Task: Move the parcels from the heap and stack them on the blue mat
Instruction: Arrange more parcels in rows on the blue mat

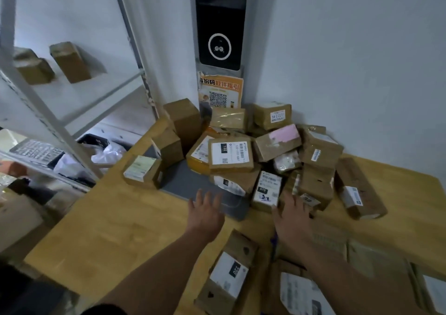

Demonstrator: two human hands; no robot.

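Note:
A heap of brown cardboard parcels (255, 150) is piled in the far corner of the wooden table, partly lying on a grey-blue mat (193, 186). At the heap's near edge stands a small parcel with a white label (266, 191). My left hand (206, 212) hovers open above the mat's near edge, fingers spread, holding nothing. My right hand (290, 217) is open just in front of that labelled parcel; whether it touches is unclear. More parcels (229, 276) lie close to me at the table's front right.
The wooden table (115, 220) has bare surface on its left. A white metal shelf rack (58, 126) with two boxes stands at the left. A scanner pillar (220, 25) with an orange poster rises behind the heap. Another person's hand (9, 167) shows at the far left.

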